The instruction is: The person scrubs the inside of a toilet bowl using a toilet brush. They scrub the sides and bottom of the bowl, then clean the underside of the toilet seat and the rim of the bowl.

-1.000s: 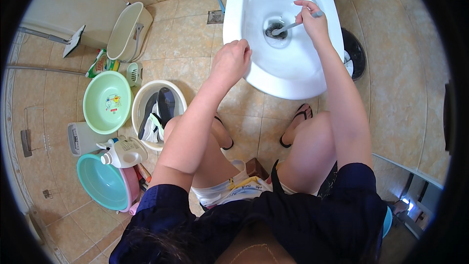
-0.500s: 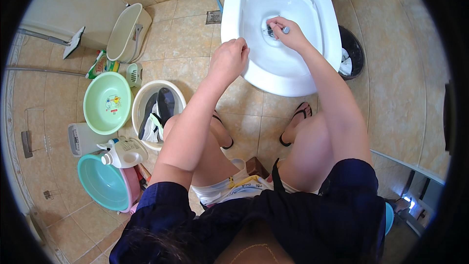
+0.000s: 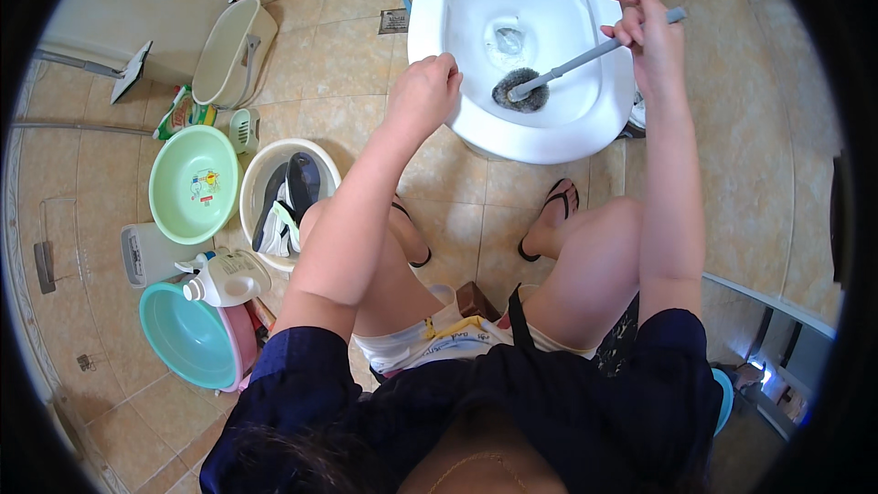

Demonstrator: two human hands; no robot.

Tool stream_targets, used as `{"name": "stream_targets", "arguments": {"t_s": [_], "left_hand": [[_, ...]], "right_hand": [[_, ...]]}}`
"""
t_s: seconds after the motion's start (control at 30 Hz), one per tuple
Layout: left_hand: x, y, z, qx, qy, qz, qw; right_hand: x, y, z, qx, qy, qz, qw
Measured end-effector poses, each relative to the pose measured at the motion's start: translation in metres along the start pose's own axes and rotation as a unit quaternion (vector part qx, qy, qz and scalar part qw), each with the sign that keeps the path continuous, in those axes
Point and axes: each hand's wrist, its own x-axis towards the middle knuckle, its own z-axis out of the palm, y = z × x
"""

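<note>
A white toilet bowl [image 3: 599, 123] stands at the top centre of the tiled floor. My right hand [image 3: 645, 32] is closed around the grey handle of a toilet brush [image 3: 585, 59]. The dark bristle head [image 3: 521, 91] rests on the inner front wall of the bowl. My left hand [image 3: 425, 91] is curled and rests on the bowl's left rim. My knees are bent below the bowl, feet in black flip-flops.
At the left are a green basin [image 3: 194, 185], a white bucket [image 3: 261, 174] holding shoes, a teal basin [image 3: 187, 334] with a white detergent bottle [image 3: 229, 279] over it, a cream bin [image 3: 233, 50] and a grey scale [image 3: 146, 256].
My right hand has drawn back to the right and up, pulling the brush head from the drain toward the bowl's front wall. My left hand stays on the rim.
</note>
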Motion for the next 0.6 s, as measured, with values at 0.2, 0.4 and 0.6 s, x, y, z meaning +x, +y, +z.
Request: {"name": "stream_targets", "arguments": {"t_s": [0.2,0.4,0.6], "left_hand": [[0.002,0.001,0.003,-0.01,0.002,0.007,1.0],[0.0,-0.001,0.0,0.003,0.011,0.005,1.0],[0.002,0.001,0.004,0.0,0.005,0.008,1.0]], "right_hand": [[0.005,0.034,0.002,-0.006,0.041,0.011,0.999],[0.001,0.011,0.005,-0.001,-0.004,0.038,0.999],[0.009,0.035,-0.002,0.013,0.012,0.034,0.999]]}}
